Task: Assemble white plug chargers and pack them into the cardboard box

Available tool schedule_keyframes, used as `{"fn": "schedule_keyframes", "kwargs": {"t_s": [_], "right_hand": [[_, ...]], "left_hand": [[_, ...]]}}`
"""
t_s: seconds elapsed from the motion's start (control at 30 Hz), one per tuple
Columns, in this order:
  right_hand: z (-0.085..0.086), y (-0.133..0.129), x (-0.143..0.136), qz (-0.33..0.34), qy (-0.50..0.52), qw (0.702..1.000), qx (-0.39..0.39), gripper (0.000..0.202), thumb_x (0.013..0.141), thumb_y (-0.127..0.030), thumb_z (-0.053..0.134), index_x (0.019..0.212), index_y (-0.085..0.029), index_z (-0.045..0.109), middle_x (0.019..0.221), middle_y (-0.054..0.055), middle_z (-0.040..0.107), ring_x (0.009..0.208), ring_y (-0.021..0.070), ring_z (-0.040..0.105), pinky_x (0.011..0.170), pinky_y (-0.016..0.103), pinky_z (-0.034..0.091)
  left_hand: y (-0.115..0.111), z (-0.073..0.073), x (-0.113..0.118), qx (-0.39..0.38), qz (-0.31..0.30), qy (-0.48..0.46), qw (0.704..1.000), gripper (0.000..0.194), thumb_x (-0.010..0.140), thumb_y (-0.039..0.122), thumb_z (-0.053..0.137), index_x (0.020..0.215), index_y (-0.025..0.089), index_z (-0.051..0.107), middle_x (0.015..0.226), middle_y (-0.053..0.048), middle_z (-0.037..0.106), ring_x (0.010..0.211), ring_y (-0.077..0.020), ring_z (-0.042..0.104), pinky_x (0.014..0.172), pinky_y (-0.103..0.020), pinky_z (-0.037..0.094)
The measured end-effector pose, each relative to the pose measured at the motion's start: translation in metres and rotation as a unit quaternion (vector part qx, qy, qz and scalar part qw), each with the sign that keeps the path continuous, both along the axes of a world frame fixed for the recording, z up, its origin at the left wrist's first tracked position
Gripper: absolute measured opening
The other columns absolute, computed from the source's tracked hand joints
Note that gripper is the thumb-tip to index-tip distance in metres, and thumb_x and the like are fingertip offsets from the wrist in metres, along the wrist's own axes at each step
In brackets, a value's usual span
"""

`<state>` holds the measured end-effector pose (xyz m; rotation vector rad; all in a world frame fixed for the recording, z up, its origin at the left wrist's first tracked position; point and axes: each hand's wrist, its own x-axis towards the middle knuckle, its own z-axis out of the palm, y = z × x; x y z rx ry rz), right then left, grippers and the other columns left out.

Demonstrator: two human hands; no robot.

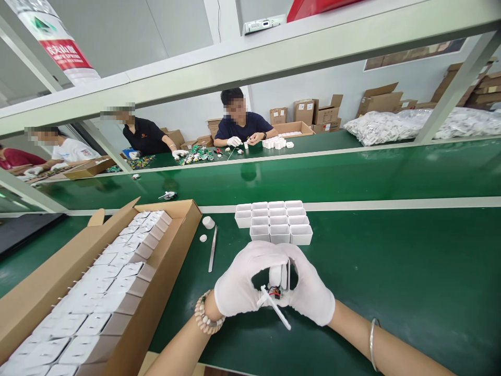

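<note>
Both hands wear white gloves and meet over the green table, closed around one small white device. My left hand (240,279) grips it from the left, and my right hand (311,287) from the right. Red and dark wires show inside the white device (277,275), between the hands. A thin white stick-like part (277,309) juts from it down and to the right. Just beyond the hands stand rows of open white square cups (279,233). Metal tweezers (213,249) lie left of them, near a small white round cap (203,238) and a white cylinder (209,222).
A long cardboard box (178,256) full of white devices fills the left side. Behind the table runs a green conveyor belt (332,175) carrying a few small parts. Several people work across it. A metal shelf beam (250,62) crosses overhead.
</note>
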<state>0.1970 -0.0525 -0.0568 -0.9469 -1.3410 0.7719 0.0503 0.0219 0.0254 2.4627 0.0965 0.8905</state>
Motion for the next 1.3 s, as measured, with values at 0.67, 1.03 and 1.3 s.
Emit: {"fn": "schedule_keyframes", "kwargs": {"t_s": [0.67,1.03,1.3], "right_hand": [[0.0051,0.0018,-0.0017,-0.011,-0.021,0.999,0.03,0.074,0.057,-0.015,0.084,0.12,-0.03,0.048,0.113,0.004,0.055,0.105,0.0265,0.057,0.091,0.041,0.049],[0.0038,0.0021,-0.0028,-0.014,-0.02,0.999,0.028,0.068,0.061,-0.017,0.08,0.119,-0.029,0.047,0.114,0.006,0.056,0.103,0.0272,0.057,0.091,0.043,0.049],[0.0071,0.0011,-0.0009,-0.012,-0.044,0.999,0.009,0.066,0.061,-0.016,0.079,0.117,-0.027,0.047,0.113,0.006,0.055,0.103,0.0273,0.056,0.091,0.043,0.048]], "left_hand": [[0.0007,-0.003,0.0002,0.0,0.001,-0.002,1.0,0.055,0.064,0.03,0.076,0.115,0.02,0.057,0.108,-0.01,0.067,0.102,-0.0249,0.062,0.093,-0.04,0.049],[0.0021,-0.0033,0.0019,0.004,0.003,0.003,1.0,0.057,0.063,0.034,0.078,0.115,0.021,0.057,0.104,-0.009,0.068,0.1,-0.0257,0.063,0.092,-0.042,0.049],[0.0026,-0.0079,0.0022,0.0,0.002,0.004,1.0,0.062,0.066,0.035,0.077,0.122,0.023,0.054,0.111,-0.01,0.066,0.106,-0.0268,0.059,0.092,-0.043,0.047]]}}
